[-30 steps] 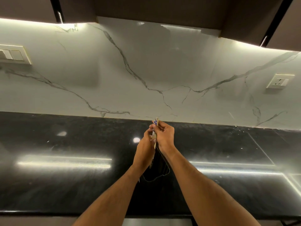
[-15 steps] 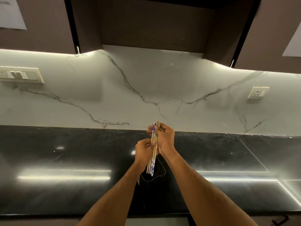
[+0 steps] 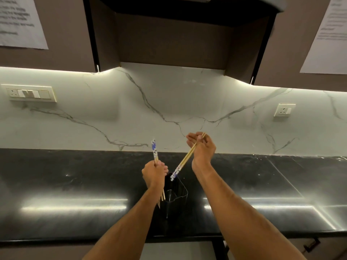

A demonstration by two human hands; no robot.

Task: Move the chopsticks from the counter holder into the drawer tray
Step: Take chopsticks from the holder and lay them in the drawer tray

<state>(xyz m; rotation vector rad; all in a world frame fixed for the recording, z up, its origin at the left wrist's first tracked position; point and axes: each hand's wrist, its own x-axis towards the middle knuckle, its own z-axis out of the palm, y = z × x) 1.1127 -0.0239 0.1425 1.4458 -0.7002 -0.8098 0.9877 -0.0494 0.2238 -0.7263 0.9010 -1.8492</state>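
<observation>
Chopsticks out of the holder, split between my two hands — the drawer tray is not in view.

My left hand (image 3: pixel 154 172) grips one bundle of pale wooden chopsticks with blue-and-white patterned ends (image 3: pixel 155 150) upright; my right hand (image 3: pixel 202 149) holds a second pair (image 3: pixel 185 159) slanting down, fingers loosely curled round them, patterned tips above the dark, clear-walled plastic holder (image 3: pixel 177 194) on the glossy black counter (image 3: pixel 75 184); carrying and stowing them remain — slim, smooth sticks.

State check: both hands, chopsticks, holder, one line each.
left hand: grips one chopstick bundle, upright, blue ends up
right hand: holds second chopstick bundle, tilted, blue ends down, above the holder
holder: black, on counter, contents unclear
</observation>
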